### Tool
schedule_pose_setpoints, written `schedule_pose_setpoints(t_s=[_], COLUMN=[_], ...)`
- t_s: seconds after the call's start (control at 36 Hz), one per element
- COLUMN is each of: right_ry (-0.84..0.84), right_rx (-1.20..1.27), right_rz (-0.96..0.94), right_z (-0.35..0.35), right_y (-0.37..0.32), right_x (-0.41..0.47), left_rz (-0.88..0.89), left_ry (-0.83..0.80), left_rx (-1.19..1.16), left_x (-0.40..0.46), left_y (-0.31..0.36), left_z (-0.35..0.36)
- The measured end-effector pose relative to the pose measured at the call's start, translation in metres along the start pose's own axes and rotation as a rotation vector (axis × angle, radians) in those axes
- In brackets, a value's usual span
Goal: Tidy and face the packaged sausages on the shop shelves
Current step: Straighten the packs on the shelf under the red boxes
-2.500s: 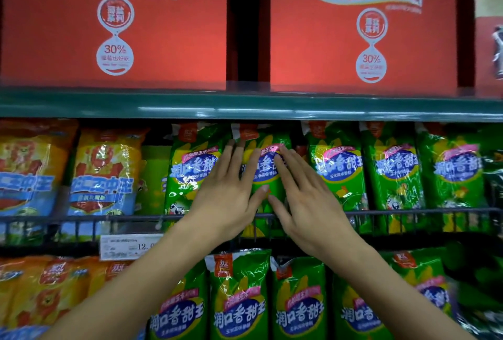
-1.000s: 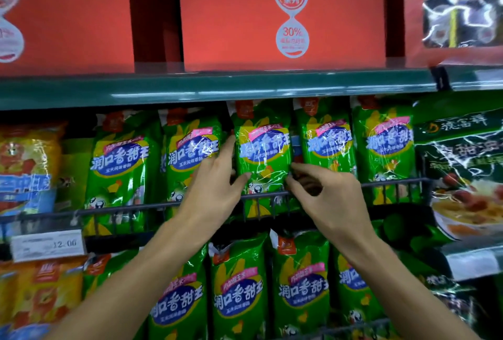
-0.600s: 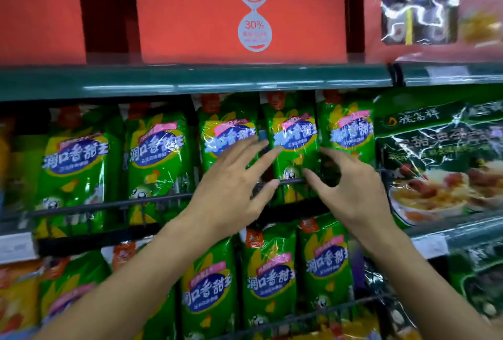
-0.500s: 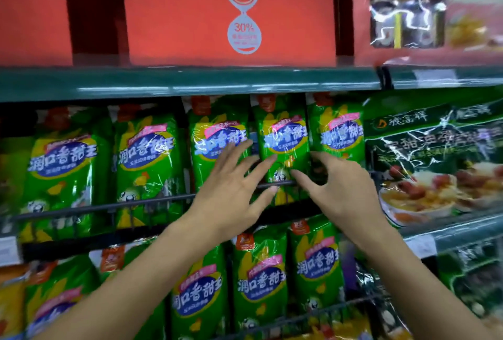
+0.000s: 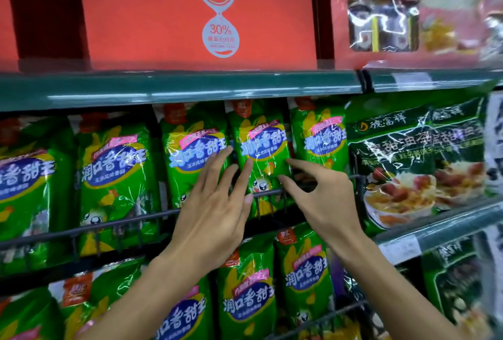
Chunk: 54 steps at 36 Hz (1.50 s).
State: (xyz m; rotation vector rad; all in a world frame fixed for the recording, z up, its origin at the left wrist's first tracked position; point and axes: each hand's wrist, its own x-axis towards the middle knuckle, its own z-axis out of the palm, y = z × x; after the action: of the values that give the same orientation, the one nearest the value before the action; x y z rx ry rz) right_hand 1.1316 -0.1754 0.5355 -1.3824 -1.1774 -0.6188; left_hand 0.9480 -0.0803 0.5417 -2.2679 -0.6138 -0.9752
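Nearest, the left hand [image 5: 215, 203] lies flat with straight fingers against one green sausage pack [image 5: 190, 154]; the right hand [image 5: 324, 198] hovers loosely curled, its grip on nothing, at the neighbouring pack [image 5: 262, 149]. Both packs stand behind the wire rail [image 5: 109, 224] on the middle shelf. A hard push may tip these slippery packs backward or skew the row; beyond, the red boxes [image 5: 190, 13] sit clear.

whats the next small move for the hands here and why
Probably close both hands on the green pack between them and square it up. The left hand has straight fingers spread at its left edge, the right hand reaches its right edge with finger and thumb apart, and it leans slightly behind the wire rail.
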Motion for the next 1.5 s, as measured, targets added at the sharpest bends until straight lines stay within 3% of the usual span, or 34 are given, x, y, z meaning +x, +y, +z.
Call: schedule_pose_setpoints(t_s=[0.19,0.31,0.47,0.67,0.83,0.94,1.19,1.36,1.5], right_ry=[-0.059,0.032,0.065,-0.137,-0.141,-0.199,-0.212,-0.257,-0.275], right_rx=[-0.073,-0.069,-0.091,-0.140,-0.207,-0.197,-0.245,-0.265,-0.276], right_rz=[-0.086,-0.133,-0.098,-0.169,-0.333,-0.428,-0.414,-0.492,-0.460], right_z=[-0.008,-0.032,-0.067,-0.062,-0.056,-0.041,-0.033,-0.028,-0.017], right_y=[0.009,0.027,0.067,0.099,0.116,0.117,0.116,0.103,0.097], right_x=[-0.004,-0.006,0.019,0.030,0.029,0.031,0.036,0.033,0.033], left_rz=[-0.055,-0.013,0.093,0.170,0.116,0.066,0.078,-0.097,-0.109], left_ry=[0.032,0.038,0.029,0.016,0.000,-0.006,-0.063,-0.039,-0.091], left_rx=[-0.108,-0.115,-0.310,-0.188,0.011,0.013,0.058,0.089,0.155], left_x=[0.001,0.003,0.025,0.070,0.086,0.083,0.073,0.043,0.023], left_y=[0.000,0.002,0.036,0.078,0.092,0.094,0.086,0.061,0.039], left_z=[0.001,0.005,0.008,0.028,0.038,0.038,0.029,0.017,0.007])
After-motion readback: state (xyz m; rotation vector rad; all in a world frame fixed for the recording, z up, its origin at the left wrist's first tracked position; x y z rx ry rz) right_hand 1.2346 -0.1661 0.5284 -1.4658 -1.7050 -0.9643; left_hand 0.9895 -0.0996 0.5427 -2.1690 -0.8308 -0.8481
